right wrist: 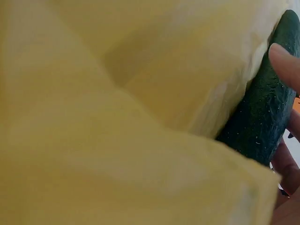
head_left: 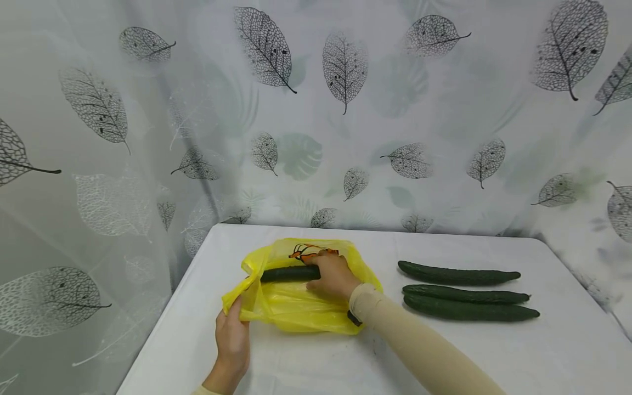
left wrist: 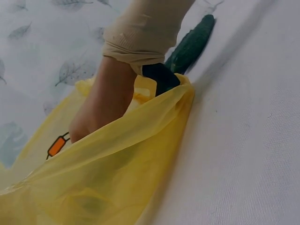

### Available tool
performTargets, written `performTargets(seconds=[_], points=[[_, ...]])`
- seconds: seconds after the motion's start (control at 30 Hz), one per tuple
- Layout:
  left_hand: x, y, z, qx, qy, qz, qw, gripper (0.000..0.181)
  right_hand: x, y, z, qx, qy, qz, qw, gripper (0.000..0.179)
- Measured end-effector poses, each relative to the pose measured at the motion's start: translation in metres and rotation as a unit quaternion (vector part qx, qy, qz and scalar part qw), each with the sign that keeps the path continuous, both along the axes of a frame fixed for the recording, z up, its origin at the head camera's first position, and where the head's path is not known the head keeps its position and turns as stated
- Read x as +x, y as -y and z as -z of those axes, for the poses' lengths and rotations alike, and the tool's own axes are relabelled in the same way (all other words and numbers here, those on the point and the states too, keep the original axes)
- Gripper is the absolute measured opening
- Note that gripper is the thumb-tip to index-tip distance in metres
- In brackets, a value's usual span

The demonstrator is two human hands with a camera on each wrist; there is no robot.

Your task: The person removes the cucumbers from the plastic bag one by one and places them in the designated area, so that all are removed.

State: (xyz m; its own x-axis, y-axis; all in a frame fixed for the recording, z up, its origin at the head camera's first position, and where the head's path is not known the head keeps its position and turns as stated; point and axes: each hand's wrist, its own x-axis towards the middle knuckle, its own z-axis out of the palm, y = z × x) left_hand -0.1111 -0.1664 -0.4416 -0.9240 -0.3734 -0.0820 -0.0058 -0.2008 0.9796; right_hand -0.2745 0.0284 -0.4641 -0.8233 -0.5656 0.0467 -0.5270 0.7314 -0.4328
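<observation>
A yellow plastic bag (head_left: 301, 312) lies on the table with its mouth spread. At its left edge my left hand (head_left: 233, 337) pinches the plastic; the left wrist view leaves that hand out. My right hand (head_left: 333, 276) reaches into the bag's mouth and grips a dark green cucumber (head_left: 290, 274) by its right part. Up close in the right wrist view, the thumb (right wrist: 285, 68) presses on the cucumber (right wrist: 258, 117), and yellow plastic covers its lower end. Folds of the bag (left wrist: 126, 164) hide the right fingertips in the left wrist view.
To the right, three cucumbers lie roughly side by side: a far one (head_left: 459, 274), a middle one (head_left: 466, 294) and a near one (head_left: 471, 309). A leaf-patterned curtain (head_left: 316, 126) hangs behind the white table (head_left: 494, 351).
</observation>
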Motion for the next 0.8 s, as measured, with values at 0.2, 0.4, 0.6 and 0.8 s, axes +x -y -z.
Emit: performTargets(seconds=[0.2,0.4,0.6,0.8], points=[[0.000,0.001,0.001,-0.006,-0.005,0.006,1.0000,0.049,0.004,0.002,0.001,0.021,-0.034,-0.005,0.9992,0.049],[-0.001,0.001,0.001,-0.014,0.004,0.006,0.9999,0.049,0.008,0.004,0.002,0.054,-0.064,-0.002,0.9965,0.042],[0.000,0.000,0.001,-0.021,-0.006,0.000,0.9997,0.052,0.012,0.004,0.001,0.036,-0.042,0.004,0.9985,0.044],[0.001,0.000,0.000,-0.023,-0.014,0.002,0.9996,0.050,0.015,0.001,-0.002,0.030,-0.025,0.005,0.9992,0.044]])
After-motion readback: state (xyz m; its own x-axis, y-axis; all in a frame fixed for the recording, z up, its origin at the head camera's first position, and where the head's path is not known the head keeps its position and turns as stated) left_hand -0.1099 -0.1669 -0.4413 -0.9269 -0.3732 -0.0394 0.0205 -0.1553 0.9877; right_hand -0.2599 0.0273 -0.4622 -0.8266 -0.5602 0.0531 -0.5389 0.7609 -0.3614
